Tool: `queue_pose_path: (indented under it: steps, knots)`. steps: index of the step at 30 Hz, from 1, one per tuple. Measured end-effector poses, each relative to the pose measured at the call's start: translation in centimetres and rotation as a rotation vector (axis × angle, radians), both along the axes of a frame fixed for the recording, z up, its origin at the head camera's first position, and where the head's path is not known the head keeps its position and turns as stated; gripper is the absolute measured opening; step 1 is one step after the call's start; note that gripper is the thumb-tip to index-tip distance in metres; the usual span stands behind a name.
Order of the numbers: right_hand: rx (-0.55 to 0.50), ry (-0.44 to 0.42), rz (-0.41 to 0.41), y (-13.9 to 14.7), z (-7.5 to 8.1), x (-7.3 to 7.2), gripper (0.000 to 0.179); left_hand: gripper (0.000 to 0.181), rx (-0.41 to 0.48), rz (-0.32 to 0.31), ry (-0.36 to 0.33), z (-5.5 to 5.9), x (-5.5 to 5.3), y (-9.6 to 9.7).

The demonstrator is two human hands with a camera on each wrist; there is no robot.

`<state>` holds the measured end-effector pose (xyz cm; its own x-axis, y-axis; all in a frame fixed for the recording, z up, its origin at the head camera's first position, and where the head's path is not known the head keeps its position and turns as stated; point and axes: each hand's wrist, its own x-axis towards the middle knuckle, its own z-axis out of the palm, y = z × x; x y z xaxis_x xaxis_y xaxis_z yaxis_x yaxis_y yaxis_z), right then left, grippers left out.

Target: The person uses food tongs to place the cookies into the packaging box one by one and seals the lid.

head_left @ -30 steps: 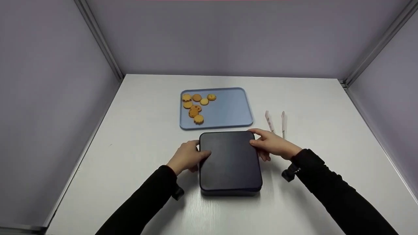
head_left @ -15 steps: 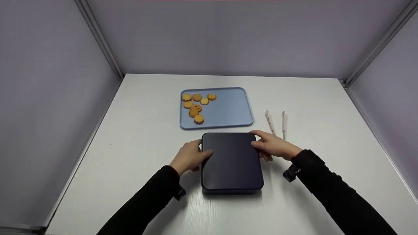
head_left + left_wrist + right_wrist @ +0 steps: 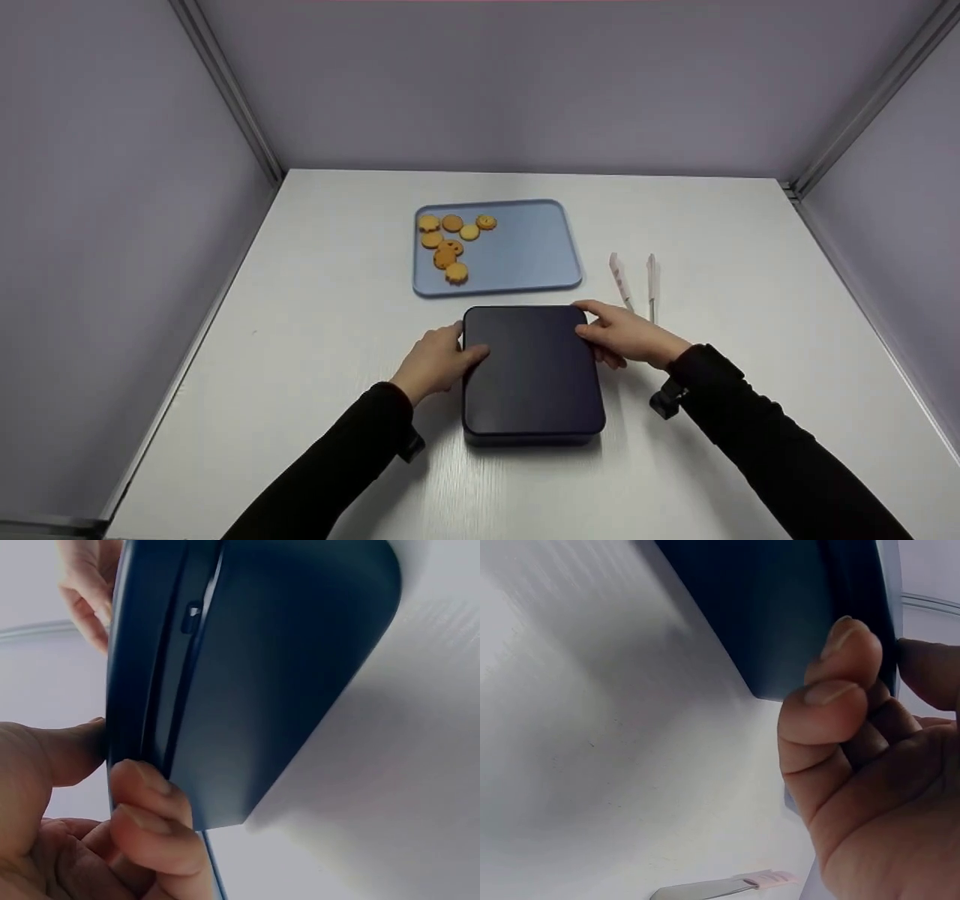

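A dark navy rectangular tin [image 3: 532, 441] with rounded corners lies flat on the white table in the head view, its lid [image 3: 532, 367] on top. My left hand [image 3: 435, 361] grips the lid's left side, thumb on the top face. In the left wrist view the fingertips [image 3: 154, 832] curl against the rim, below a small slot in the tin's side. Near the far right corner, my right hand [image 3: 628, 334] pinches the lid's edge between thumb and fingers. The right wrist view shows two curled fingers [image 3: 832, 712] beside the tin's dark wall. The inside is hidden.
Behind the tin lies a light blue tray [image 3: 525, 255] with several cookies [image 3: 445, 259] grouped at its left. Right of the tray are two slim utensils, one [image 3: 620, 279] slanted and one [image 3: 652, 285] straighter, with pale pink handles. Grey panels [image 3: 480, 90] enclose the table.
A second ago the lid sat slightly further left and skewed over the tin. It has shifted a little right with both hands and now lines up. Over the last half second almost nothing moves.
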<state>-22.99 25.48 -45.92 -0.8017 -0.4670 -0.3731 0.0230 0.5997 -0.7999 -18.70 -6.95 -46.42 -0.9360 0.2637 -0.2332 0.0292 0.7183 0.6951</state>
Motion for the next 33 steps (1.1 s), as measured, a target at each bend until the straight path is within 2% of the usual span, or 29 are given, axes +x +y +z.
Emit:
queue_pose_path:
  steps: [7, 14, 19, 28, 33]
  knots:
    - [0.024, 0.029, 0.002, 0.0, -0.4, 0.1, 0.062, 0.074, 0.02, -0.004, 0.006, -0.5, 0.0, -0.1]
    - [-0.001, 0.03, -0.023, -0.1, -0.9, 0.2, 0.063, 0.077, 0.038, 0.02, -0.003, -0.9, 0.1, -0.1]
    - [-0.024, 0.024, -0.039, -0.1, -1.2, 0.2, 0.064, 0.072, 0.037, 0.013, 0.007, -1.2, 0.2, -0.1]
    - [-0.019, 0.056, -0.053, -0.5, -1.7, 0.3, 0.062, 0.059, 0.148, 0.012, 0.006, -1.7, 0.2, -0.2]
    - [-0.003, 0.081, -0.076, -0.7, -2.0, 0.2, 0.059, 0.064, 0.214, 0.035, -0.033, -1.9, 0.2, -0.3]
